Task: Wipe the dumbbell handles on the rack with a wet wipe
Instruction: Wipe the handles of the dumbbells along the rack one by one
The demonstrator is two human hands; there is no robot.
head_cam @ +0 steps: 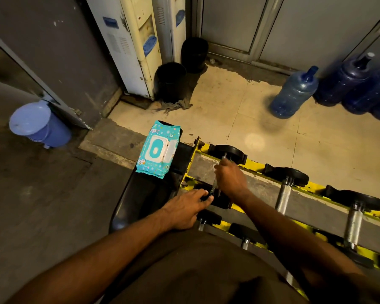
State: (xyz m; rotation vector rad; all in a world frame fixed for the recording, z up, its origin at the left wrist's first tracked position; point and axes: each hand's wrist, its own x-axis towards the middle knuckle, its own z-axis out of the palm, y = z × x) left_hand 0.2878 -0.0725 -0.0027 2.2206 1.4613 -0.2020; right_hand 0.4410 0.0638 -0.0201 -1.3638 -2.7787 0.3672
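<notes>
Well, right hand (229,178) round a dumbbell handle (224,158), left hand (184,207) flat on its weight (222,200) (wipes pack (158,148) print illegible).

Black-headed dumbbells (283,195) are lying side by side across the near and far rails of a yellow rack (257,166), their metal handles bridging the gap. At the rack's left end, the right hand (229,177) is gripping the handle of the leftmost dumbbell (227,152), with the wet wipe (215,170) largely hidden under its fingers. The left hand (184,207) is resting on that dumbbell's near head. A teal wipe pack (157,148), lid flipped open, is lying just beyond that end.
</notes>
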